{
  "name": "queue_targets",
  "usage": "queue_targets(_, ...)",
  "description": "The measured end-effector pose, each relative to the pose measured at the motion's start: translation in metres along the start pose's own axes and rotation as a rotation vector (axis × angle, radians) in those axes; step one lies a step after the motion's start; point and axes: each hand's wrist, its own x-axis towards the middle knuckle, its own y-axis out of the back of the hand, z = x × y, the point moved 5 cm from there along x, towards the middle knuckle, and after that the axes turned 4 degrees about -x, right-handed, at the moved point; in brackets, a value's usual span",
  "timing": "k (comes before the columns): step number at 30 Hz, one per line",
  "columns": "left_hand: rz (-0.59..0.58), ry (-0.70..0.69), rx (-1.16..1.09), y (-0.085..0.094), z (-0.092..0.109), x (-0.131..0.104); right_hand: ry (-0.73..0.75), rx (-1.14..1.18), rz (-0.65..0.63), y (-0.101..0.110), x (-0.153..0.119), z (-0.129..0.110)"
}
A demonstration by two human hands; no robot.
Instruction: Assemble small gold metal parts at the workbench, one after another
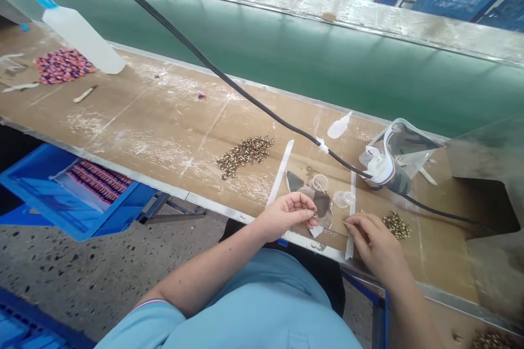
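Observation:
My left hand [289, 214] is closed, its fingertips pinching a small brown-and-gold piece [314, 212] above a patterned cloth [323, 204]. To the right, my right hand [370, 237] has thumb and finger pressed together over the brown work surface; anything between them is too small to name. A pile of small gold pieces [396, 225] lies just right of that hand. Beyond my hands stand a small round clear cup [319, 182] and another clear round dish [344, 199]. Left of them lies a larger pile of dark-and-gold pieces [244, 155].
A black cable [229, 80] crosses over the bench. At the right stands a clear bag with cloth [399, 155]. A white bottle [82, 38] and a pink-purple pile [63, 65] are far left, with a blue crate [77, 221] below the edge.

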Motion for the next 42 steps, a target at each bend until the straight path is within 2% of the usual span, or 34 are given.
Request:
queue_targets(4,-0.005,0.004,0.023,0.000,0.000,0.000,0.050,-0.065,-0.035,0.001,0.000,-0.003)
queue_targets(10,-0.006,-0.006,0.037,0.000,0.001,-0.001,0.097,-0.111,-0.006,0.002,0.000,-0.007)
queue_targets(22,-0.003,0.006,0.017,-0.001,0.001,-0.002,0.130,-0.228,0.169,0.003,-0.010,-0.016)
queue_targets(32,-0.008,-0.005,0.036,0.000,0.000,-0.002,0.119,-0.292,0.199,-0.002,-0.009,-0.018)
queue_targets(42,-0.008,0.008,0.026,0.000,0.001,-0.002,-0.075,-0.085,0.041,-0.008,-0.005,0.001)
